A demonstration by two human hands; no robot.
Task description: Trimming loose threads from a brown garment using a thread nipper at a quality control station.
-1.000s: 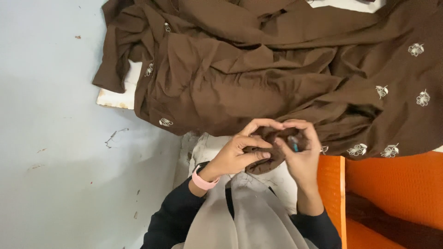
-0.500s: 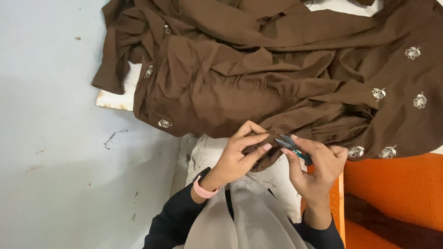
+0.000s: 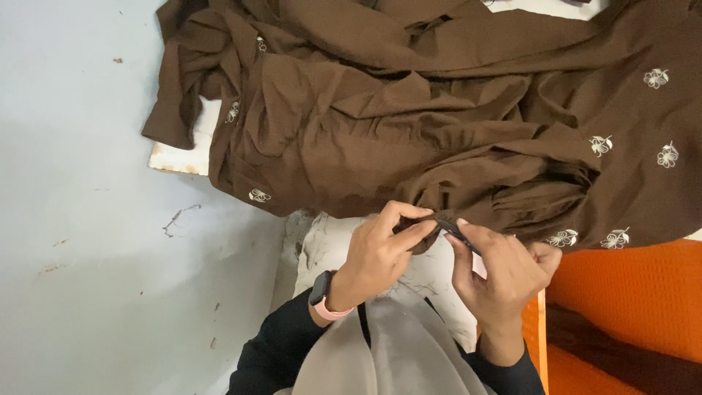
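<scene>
Head view was directed down at a large crumpled brown cloth with small white embroidered flowers [image 3: 453,124], which was spread over a pale blue-grey floor [image 3: 80,241]. One edge of this cloth was gathered and pinched between the thumb and bent fingers of the left hand [image 3: 380,252], probably so that the spot was kept tight and steady. A small dark tool with a blue part [image 3: 459,235] was gripped by the pressed fingertips of the right hand [image 3: 504,274] and was touching the pinched edge. Both wrists were raised over a whitish worn cushion [image 3: 329,249]. A pink-strapped wristwatch [image 3: 322,292] was worn on the left wrist. An orange woven mat [image 3: 629,300] was seen at the right.
</scene>
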